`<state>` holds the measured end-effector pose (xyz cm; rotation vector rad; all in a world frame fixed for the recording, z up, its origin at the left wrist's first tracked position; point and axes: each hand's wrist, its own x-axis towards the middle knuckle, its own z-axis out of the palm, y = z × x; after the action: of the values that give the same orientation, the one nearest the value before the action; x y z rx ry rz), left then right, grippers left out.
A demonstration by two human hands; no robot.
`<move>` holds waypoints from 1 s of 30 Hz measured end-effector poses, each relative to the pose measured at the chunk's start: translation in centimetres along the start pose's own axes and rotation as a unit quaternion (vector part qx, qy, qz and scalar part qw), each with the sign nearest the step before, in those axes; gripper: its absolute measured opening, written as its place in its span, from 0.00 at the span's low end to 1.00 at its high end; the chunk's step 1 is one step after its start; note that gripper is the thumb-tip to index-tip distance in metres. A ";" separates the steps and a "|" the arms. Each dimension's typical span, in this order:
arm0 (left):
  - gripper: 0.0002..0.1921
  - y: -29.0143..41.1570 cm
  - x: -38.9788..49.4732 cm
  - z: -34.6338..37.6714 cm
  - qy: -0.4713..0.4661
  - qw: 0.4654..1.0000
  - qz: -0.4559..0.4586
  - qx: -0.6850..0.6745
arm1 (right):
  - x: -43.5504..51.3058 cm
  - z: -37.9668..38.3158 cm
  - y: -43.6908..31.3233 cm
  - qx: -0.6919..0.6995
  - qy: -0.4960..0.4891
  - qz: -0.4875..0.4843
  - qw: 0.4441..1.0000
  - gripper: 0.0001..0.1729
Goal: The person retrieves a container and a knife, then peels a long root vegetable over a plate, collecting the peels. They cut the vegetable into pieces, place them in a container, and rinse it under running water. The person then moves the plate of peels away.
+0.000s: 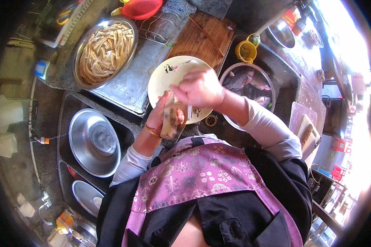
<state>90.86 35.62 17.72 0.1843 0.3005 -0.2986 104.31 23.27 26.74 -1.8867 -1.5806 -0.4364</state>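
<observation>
My left hand (159,115), with a yellow band at its wrist, grips a long pale-brown piece of food (169,125), perhaps a root vegetable. Its lower end points towards my apron. My right hand (201,88) is blurred and curled beside the upper end of the piece; whether it holds something is unclear. Both hands are over a cream plate (157,72) that bears black writing. Below the right hand shows a narrow white thing (189,113), too indistinct to name.
A metal bowl of pale strips (106,54) stands on a metal worktop (136,77) at left. Beyond the plate lies a wooden board (201,40). Whole fish (241,78) lie in a round basin at right, near a yellow strainer (246,51). A metal basin (94,160) sits in the left sink.
</observation>
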 end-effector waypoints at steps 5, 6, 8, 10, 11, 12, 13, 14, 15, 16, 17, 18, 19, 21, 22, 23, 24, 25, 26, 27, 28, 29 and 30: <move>0.26 -0.5 -1.4 2.6 0.128 0.986 -0.030 0.102 | -0.3 -1.0 5.4 -0.211 -0.088 0.002 0.973 0.20; 0.26 -0.4 -1.4 3.2 0.126 0.986 -0.028 0.101 | -0.6 -0.9 6.1 -0.215 -0.065 0.031 0.974 0.20; 0.26 0.0 -1.4 2.3 0.133 0.988 -0.016 0.080 | -0.5 -1.1 6.2 -0.184 -0.046 0.090 0.978 0.19; 0.27 0.3 -1.4 1.8 0.156 0.980 0.012 0.124 | 0.3 -1.7 4.8 -0.114 -0.053 0.150 0.981 0.21; 0.27 0.6 -1.4 2.1 0.155 0.977 0.008 0.147 | 0.6 -2.1 4.0 -0.092 -0.075 0.184 0.976 0.21; 0.27 0.6 -1.4 2.5 0.139 0.980 0.007 0.143 | 0.4 -2.0 3.9 -0.067 -0.087 0.192 0.975 0.21; 0.27 0.6 -1.5 3.0 0.124 0.982 0.005 0.139 | 0.0 -1.8 3.8 -0.043 -0.099 0.199 0.974 0.21; 0.27 0.7 -1.6 3.6 0.108 0.985 0.003 0.136 | -0.3 -1.5 3.8 -0.018 -0.111 0.207 0.972 0.21; 0.20 0.7 -1.9 4.6 0.092 0.986 0.001 0.140 | -0.5 -1.4 3.7 -0.021 -0.113 0.209 0.971 0.22; 0.19 0.5 -2.0 4.4 0.079 0.983 0.008 0.165 | -0.6 -1.5 3.6 -0.024 -0.113 0.213 0.970 0.22; 0.20 0.2 -2.3 4.1 0.067 0.980 0.015 0.189 | -0.4 -1.7 3.3 -0.026 -0.113 0.217 0.969 0.22; 0.22 0.1 -2.4 4.0 0.054 0.975 0.023 0.213 | -0.3 -1.8 3.1 -0.028 -0.112 0.221 0.968 0.22; 0.31 0.1 -2.5 4.0 0.077 0.982 0.005 0.171 | -0.3 -1.7 3.0 -0.024 -0.094 0.195 0.976 0.21; 0.33 0.3 -2.5 3.0 0.056 0.983 0.001 0.173 | -0.3 -1.4 2.7 -0.019 -0.058 0.144 0.988 0.21; 0.34 0.3 -2.5 2.7 0.046 0.984 0.000 0.175 | -0.3 -1.3 2.8 -0.017 -0.052 0.141 0.988 0.21; 0.33 0.2 -2.5 3.3 0.058 0.977 0.013 0.205 | -0.4 -1.2 3.0 -0.017 -0.048 0.140 0.989 0.21; 0.33 0.1 -2.7 4.2 0.070 0.969 0.026 0.235 | -0.5 -1.1 3.3 -0.016 -0.044 0.138 0.989 0.21; 0.33 0.0 -2.8 4.7 0.081 0.960 0.040 0.265 | -0.9 -1.2 4.4 -0.057 -0.081 0.158 0.982 0.20; 0.33 0.1 -3.0 4.8 0.065 0.967 0.041 0.244 | -1.0 -1.4 5.9 -0.197 -0.133 0.057 0.970 0.20; 0.33 0.3 -2.9 4.7 0.046 0.973 0.040 0.221 | -1.7 -1.5 6.5 -0.189 -0.134 0.124 0.965 0.20; 0.33 0.5 -2.8 4.5 0.027 0.979 0.038 0.198 | -2.2 -1.4 6.8 -0.181 -0.134 0.189 0.956 0.20; 0.32 0.7 -2.4 3.8 0.027 0.978 0.043 0.203 | -1.9 -1.7 6.7 -0.165 -0.122 0.204 0.957 0.20; 0.26 0.5 -1.9 3.3 0.050 0.983 0.070 0.159 | -1.4 -2.3 5.8 -0.148 -0.109 0.219 0.958 0.20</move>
<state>90.14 35.85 21.47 0.5353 0.3364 -0.1967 109.94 20.23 26.05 -2.5111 -1.2184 -0.2839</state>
